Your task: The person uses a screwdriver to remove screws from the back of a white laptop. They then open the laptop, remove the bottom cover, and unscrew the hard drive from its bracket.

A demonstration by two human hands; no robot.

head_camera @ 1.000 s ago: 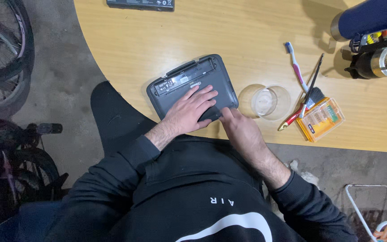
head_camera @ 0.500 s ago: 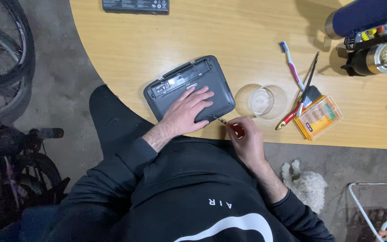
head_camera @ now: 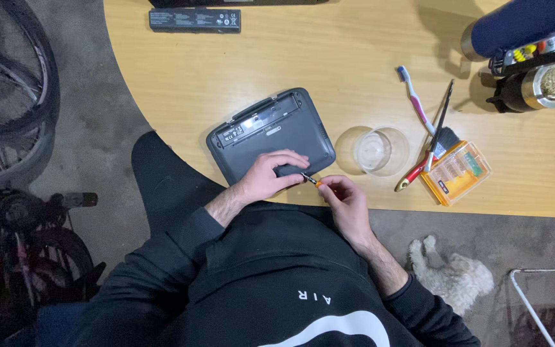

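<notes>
On the desk (head_camera: 367, 71) we pin the rigid, fairly heavy grey laptop (head_camera: 271, 132) beneath our left hand (head_camera: 271, 177), fingers pressed flat on its near corner, while our right hand (head_camera: 345, 196) pinches the slim, light screwdriver (head_camera: 311, 180) between them.

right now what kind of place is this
Probably a home garage or workshop: bare concrete floor, bicycles parked beside a wooden table, and a screwdriver bit set and brush near the small laptop being worked on.
</notes>
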